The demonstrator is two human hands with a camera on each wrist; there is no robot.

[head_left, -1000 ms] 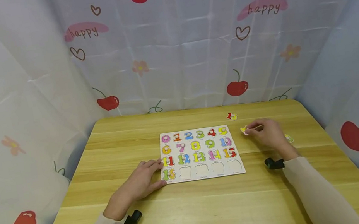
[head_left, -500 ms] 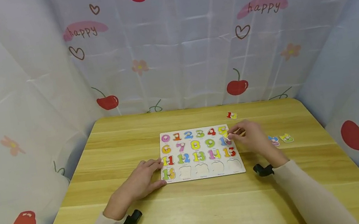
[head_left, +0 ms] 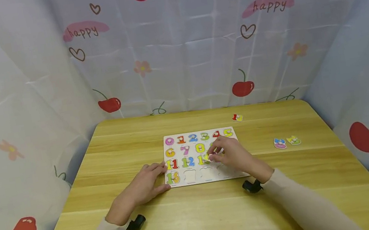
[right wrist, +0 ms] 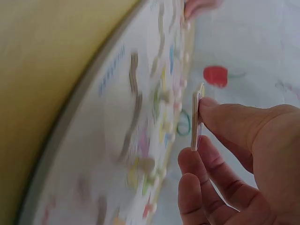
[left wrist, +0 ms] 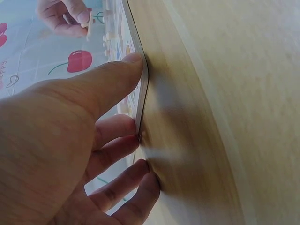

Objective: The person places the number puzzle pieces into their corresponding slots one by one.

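A number puzzle board (head_left: 199,182) lies on the table, its upper rows filled with colourful knobbed numbers. My left hand (head_left: 146,183) rests at the board's left edge. In the left wrist view, its thumb (left wrist: 117,79) presses on the board by a corner while the other fingertips touch the edge. My right hand (head_left: 232,155) pinches a number puzzle piece (right wrist: 195,124) between thumb and fingers, holding it on edge above the board. Seen from the head, the yellow part of that piece overlaps the third row. This hand hides the board's right part, including some bottom-row recesses.
Two loose pieces, one blue and pink (head_left: 280,143) and one yellow and green (head_left: 294,140), lie right of the board. Another piece in red and yellow (head_left: 237,118) is behind its right corner. A cherry-print curtain (head_left: 177,72) surrounds the wooden table (head_left: 201,221).
My right hand has carried the pinched piece leftward from the table's right side to over the board, uncovering the blue and pink piece. My left hand stays at the edge.
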